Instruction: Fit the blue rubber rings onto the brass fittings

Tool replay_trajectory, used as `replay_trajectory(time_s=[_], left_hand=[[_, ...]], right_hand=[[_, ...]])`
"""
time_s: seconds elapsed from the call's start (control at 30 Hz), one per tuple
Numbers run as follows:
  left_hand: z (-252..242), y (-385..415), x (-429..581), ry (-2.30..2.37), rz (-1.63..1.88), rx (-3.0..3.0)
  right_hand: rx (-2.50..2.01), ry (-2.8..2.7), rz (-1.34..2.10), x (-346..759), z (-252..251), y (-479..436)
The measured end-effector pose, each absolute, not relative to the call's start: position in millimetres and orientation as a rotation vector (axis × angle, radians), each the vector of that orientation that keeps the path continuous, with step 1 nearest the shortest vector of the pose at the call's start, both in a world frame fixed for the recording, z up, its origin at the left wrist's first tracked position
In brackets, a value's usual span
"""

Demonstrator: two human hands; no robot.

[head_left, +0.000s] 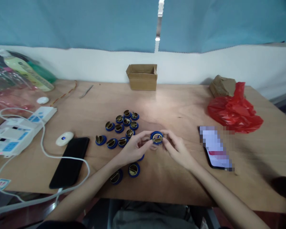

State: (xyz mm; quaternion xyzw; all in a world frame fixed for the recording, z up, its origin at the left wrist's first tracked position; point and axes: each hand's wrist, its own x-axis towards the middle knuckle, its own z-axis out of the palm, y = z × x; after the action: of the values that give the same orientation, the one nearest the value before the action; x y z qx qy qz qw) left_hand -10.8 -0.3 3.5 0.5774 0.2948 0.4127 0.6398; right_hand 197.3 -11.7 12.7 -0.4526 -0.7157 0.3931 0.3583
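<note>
Both hands meet over the middle of the wooden table point(171, 105). My left hand point(133, 148) and my right hand point(177, 148) pinch one small round blue part with a brass insert point(156, 137) between their fingertips, each from its own side. To the left lies a loose cluster of several like blue-and-brass parts point(121, 128). Two more such parts point(125, 173) rest near my left forearm, close to the table's front edge.
A small open cardboard box point(142, 76) stands at the back. A red plastic bag point(233, 109) and a phone point(215, 148) lie at the right. A black phone point(70, 162), a white cable point(41, 143), white boxes point(16, 132) and bottles point(26, 71) fill the left.
</note>
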Motion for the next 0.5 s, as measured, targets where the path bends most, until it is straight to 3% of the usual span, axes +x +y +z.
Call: replay_trajectory(time_s=[0.5], left_hand=[[10.1,-1.5,-13.0,0.63,0.906,1.253]], right_hand=[[-1.077,-1.781,1.073,196.3,16.5,-11.9]])
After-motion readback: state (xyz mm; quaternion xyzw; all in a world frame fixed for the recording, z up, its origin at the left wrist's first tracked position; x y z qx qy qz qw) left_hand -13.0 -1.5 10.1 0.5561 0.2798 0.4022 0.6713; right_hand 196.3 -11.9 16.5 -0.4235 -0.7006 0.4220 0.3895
